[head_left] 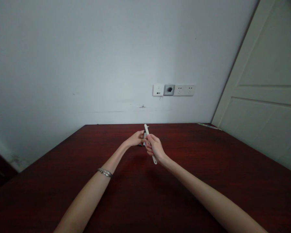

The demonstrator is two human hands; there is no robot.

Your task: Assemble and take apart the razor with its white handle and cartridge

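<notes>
My right hand (pixel 156 148) is closed around a slim white stick-like tool (pixel 146 128). It slants from an upper end beyond my fingers to a lower end with a small hole, below my palm. A small thin bit shows beside its upper end, too small to name. My left hand (pixel 136 139) is just left of it, fingers bent around a small white and dark piece (pixel 144 138), whose kind I cannot make out. The two held things overlap in view; whether they touch I cannot tell. Something dark lies under my left fingers, mostly hidden.
Both hands are over a dark red wooden table (pixel 196 168), whose far edge meets a white wall. Wall sockets and switches (pixel 174 90) sit above that edge. A flat, thin strip (pixel 210 126) lies at the back right corner, near a pale panelled door (pixel 264 97).
</notes>
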